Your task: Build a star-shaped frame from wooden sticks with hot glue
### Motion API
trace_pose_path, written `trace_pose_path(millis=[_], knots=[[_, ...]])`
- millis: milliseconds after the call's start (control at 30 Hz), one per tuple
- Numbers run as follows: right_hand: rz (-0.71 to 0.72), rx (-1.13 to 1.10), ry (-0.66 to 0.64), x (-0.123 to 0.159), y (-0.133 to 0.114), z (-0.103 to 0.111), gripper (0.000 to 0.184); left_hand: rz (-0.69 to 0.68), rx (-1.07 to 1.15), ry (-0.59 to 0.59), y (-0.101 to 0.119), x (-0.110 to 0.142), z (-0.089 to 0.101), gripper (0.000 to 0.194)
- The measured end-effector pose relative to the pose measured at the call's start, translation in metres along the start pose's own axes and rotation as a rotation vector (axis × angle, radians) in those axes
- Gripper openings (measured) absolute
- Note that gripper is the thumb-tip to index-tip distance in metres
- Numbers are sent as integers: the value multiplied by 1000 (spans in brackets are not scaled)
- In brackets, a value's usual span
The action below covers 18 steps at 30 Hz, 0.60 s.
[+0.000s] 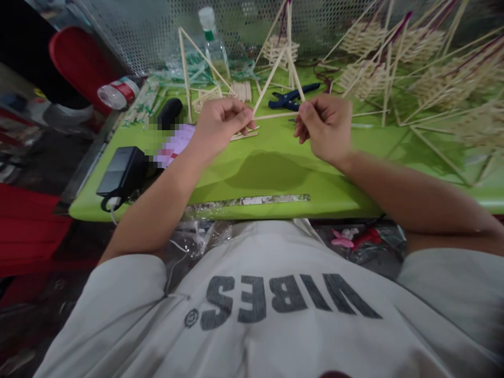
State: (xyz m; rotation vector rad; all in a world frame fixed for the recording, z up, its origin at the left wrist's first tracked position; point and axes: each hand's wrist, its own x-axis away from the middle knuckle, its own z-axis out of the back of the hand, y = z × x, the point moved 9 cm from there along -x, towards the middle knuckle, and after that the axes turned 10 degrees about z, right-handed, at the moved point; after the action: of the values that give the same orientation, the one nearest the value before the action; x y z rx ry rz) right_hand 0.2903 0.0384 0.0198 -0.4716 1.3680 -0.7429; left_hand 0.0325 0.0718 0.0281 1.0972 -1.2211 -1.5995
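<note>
A triangle of thin wooden sticks [269,82] is held upright over the table, its tip pointing away from me. My left hand [226,123] pinches its lower left corner between thumb and fingers. At the lower right corner, my right hand [326,126] is closed on the end of the other slanting stick. A bottom stick [275,115] spans between the two hands; whether it is joined at both corners is hidden by my fingers. Just behind the triangle lie dark blue pliers [289,98]. Several loose sticks [246,135] rest beside my left hand.
Stick structures [362,79] crowd the right and back of the green table [275,181]. A clear bottle [214,47] stands at the back. On the left are a black power bank [123,170], a dark cylinder [170,113] and a tipped bottle [118,93]. A flat strip [275,199] lies near the front edge.
</note>
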Motion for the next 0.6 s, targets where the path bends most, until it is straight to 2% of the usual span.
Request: trace_pose_path(millis=[167, 600], knots=[[10, 32, -14, 0, -1, -1, 69, -13, -102, 19, 4, 6, -4, 22], [-19, 20, 19, 3, -6, -1, 66, 9, -69, 25, -4, 3, -4, 24]])
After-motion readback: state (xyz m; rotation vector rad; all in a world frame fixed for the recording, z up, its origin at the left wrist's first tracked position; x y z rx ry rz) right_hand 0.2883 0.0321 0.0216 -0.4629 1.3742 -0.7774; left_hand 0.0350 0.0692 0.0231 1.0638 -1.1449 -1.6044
